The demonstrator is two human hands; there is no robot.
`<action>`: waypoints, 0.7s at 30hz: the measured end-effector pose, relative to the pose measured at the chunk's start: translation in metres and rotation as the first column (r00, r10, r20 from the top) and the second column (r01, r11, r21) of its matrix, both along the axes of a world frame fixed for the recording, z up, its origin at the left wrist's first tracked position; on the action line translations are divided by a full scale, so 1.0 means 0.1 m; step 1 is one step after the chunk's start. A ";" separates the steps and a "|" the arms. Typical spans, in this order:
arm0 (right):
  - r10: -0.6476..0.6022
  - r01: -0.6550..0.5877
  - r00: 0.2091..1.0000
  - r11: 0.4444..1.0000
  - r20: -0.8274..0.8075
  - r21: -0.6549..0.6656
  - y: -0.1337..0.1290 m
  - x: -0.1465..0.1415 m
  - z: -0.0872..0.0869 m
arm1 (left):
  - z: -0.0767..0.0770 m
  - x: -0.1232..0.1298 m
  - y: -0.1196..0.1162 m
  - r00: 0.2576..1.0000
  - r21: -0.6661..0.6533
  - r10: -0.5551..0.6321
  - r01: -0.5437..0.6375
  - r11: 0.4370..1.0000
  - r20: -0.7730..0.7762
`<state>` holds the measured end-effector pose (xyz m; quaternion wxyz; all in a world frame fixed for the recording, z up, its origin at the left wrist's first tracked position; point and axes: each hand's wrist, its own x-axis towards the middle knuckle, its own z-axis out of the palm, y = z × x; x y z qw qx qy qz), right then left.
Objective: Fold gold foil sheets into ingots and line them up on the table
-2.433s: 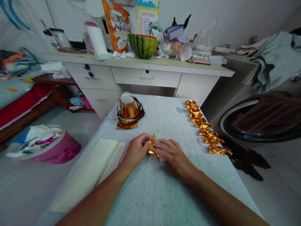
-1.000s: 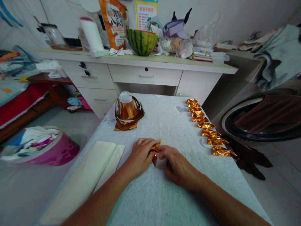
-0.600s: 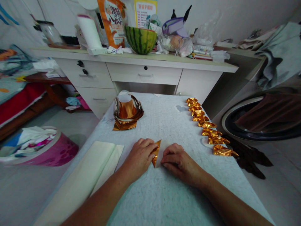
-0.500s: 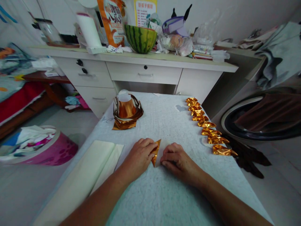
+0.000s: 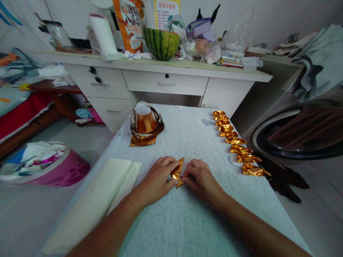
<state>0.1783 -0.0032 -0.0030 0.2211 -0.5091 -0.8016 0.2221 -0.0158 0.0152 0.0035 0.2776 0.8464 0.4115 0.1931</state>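
Note:
A small folded piece of gold foil paper (image 5: 177,173) lies on the pale cloth-covered table (image 5: 184,139), between my hands. My left hand (image 5: 158,178) grips its left side with fingers and thumb. At its lower right edge, my right hand (image 5: 199,180) pinches the paper between curled fingers and thumb. A line of folded gold foil pieces (image 5: 237,142) runs along the table's right edge. Toward the back left stands a curled stack of gold foil sheets (image 5: 146,125). Folded cream paper (image 5: 107,189) lies to the left, beside my left forearm.
A white desk (image 5: 166,67) beyond the table holds a watermelon-patterned bowl (image 5: 162,44), an orange bag (image 5: 130,26) and plastic bags. A pink bin (image 5: 72,166) stands on the floor at left, a front-loading washing machine (image 5: 284,132) at right.
The pale flap at the right of the foil piece has folded over, and gold now shows there. My right hand has shifted slightly left, and my left thumb now presses at the lower edge.

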 end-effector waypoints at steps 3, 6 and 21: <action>-0.014 0.014 1.000 1.000 0.002 0.003 0.01 -0.02 0.00 | 0.01 0.00 -0.01 1.000 -0.016 0.001 -0.001 1.000 -0.008; -0.008 0.008 1.000 1.000 0.006 0.005 -0.01 -0.02 0.02 | 0.00 -0.01 -0.01 1.000 -0.021 0.007 -0.007 1.000 -0.008; -0.004 0.002 0.999 0.999 0.044 0.038 -0.03 -0.05 -0.02 | 0.03 0.02 -0.06 0.994 -0.011 0.037 -0.039 0.999 -0.098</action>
